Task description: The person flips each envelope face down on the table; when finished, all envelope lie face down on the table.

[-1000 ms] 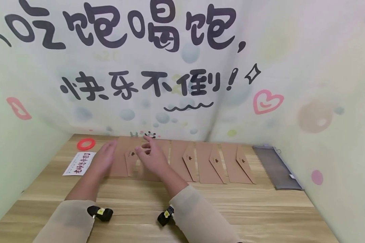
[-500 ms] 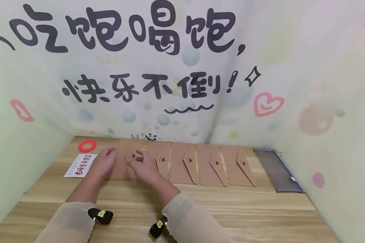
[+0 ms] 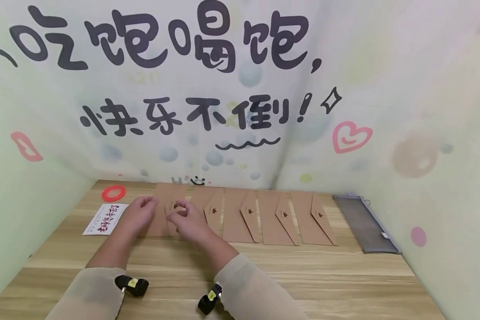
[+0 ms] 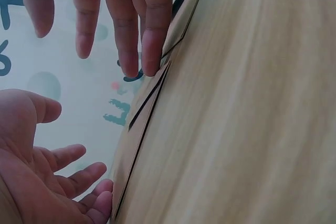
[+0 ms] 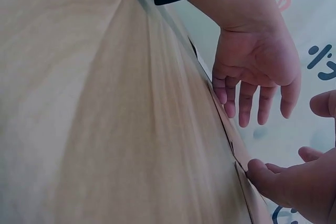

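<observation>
Several brown paper envelopes lie in a row along the back of the table in the head view. My left hand (image 3: pixel 140 215) rests at the left edge of the leftmost envelope (image 3: pixel 160 224), with relaxed fingers and nothing visibly gripped. At that envelope's right side is my right hand (image 3: pixel 190 222), fingers loosely bent, partly covering its flap. In the left wrist view, the left hand's little-finger side touches the envelope edge, while the right hand's fingertips reach down to the row. The second envelope (image 3: pixel 214 218) shows its pointed flap and a small dark logo.
A red ring (image 3: pixel 114 193) lies at the back left, with a white paper card (image 3: pixel 106 218) bearing red handwriting in front of it. At the right end is a grey mesh pouch (image 3: pixel 368 226). A printed cloth (image 3: pixel 240 155) hangs behind the table.
My right hand has shifted left and towards me, off the second envelope. The left hand has dropped slightly, its fingers more bent than before. The envelopes show no clear movement.
</observation>
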`<state>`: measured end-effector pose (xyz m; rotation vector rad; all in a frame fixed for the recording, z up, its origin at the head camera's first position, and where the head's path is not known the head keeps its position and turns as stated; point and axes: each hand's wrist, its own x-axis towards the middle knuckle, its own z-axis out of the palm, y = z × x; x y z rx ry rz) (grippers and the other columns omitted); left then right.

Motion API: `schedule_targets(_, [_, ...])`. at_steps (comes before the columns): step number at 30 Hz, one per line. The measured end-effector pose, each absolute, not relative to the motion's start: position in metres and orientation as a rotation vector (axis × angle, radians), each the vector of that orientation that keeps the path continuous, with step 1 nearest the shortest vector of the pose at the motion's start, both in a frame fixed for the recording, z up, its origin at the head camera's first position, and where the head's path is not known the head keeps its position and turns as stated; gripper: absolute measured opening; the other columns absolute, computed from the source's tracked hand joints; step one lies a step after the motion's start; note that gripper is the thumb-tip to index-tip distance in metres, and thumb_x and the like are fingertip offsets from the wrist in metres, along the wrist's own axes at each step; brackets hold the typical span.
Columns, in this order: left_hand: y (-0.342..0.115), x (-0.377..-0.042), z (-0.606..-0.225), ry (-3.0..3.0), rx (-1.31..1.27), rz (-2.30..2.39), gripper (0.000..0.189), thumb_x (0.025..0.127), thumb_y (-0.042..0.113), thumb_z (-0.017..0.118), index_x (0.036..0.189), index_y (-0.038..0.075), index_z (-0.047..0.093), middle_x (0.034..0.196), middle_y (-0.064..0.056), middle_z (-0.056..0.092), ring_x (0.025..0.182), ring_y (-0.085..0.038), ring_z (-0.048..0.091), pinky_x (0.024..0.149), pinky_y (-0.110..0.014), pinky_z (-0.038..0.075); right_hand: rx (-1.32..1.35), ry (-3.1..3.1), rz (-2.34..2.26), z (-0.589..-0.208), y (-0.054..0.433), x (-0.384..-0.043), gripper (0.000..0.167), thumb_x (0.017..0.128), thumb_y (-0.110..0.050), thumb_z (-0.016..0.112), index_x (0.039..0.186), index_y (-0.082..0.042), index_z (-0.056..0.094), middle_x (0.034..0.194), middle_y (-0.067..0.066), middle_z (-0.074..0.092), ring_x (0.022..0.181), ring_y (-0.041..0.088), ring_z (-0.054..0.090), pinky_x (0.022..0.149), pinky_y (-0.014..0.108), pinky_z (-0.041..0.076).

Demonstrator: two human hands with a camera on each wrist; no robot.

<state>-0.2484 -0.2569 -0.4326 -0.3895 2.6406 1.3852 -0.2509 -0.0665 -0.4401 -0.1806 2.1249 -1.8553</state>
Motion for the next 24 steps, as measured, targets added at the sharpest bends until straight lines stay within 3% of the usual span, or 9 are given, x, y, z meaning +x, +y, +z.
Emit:
schedule_targets(4, [-0.256, -0.247, -0.431, 2.659, -0.371, 1.376, 0.088, 0.108, 0.066, 0.033, 0.168, 0.003, 0.025, 0.174, -0.027, 0.027, 0.161, -0.050, 0.024, 0.130, -0.065, 0.024, -0.167, 2.068, -1.919, -0.442, -0.066, -0.251, 0.047, 0.095, -0.028, 0.078, 0.140, -0.026, 0.065, 0.146, 0.013, 0.063, 0.111, 0.033, 0.072, 0.097, 0.050, 0.061])
schedule_targets(9, [-0.254, -0.246, -0.431, 2.678, -0.352, 1.350, 0.087, 0.109, 0.064, 0.034, 0.168, 0.001, 0.026, 0.173, -0.028, 0.029, 0.160, -0.050, 0.026, 0.130, -0.065, 0.025, -0.134, 2.007, -2.019, -0.446, -0.066, -0.253, 0.044, 0.095, -0.019, 0.077, 0.138, -0.022, 0.067, 0.151, 0.015, 0.061, 0.114, 0.026, 0.072, 0.105, 0.050, 0.060])
schedule_targets(18, [-0.245, -0.244, -0.430, 2.618, -0.285, 1.443, 0.074, 0.111, 0.051, 0.044, 0.165, 0.002, 0.033, 0.170, -0.027, 0.035, 0.157, -0.047, 0.035, 0.129, -0.061, 0.031, -0.163, 1.892, -2.184, -0.454, -0.063, -0.259, 0.051, 0.091, -0.003, 0.075, 0.141, -0.012, 0.067, 0.143, 0.011, 0.068, 0.109, 0.019, 0.073, 0.095, 0.033, 0.062])
schedule_targets(24, [-0.236, -0.244, -0.427, 2.523, -0.220, 1.515, 0.080, 0.106, 0.060, 0.054, 0.164, 0.008, 0.037, 0.169, -0.024, 0.038, 0.152, -0.043, 0.041, 0.126, -0.060, 0.037, -0.207, 1.769, -2.235, -0.456, -0.064, -0.262, 0.060, 0.092, -0.002, 0.076, 0.149, -0.010, 0.061, 0.141, 0.004, 0.068, 0.105, 0.016, 0.071, 0.086, 0.030, 0.062])
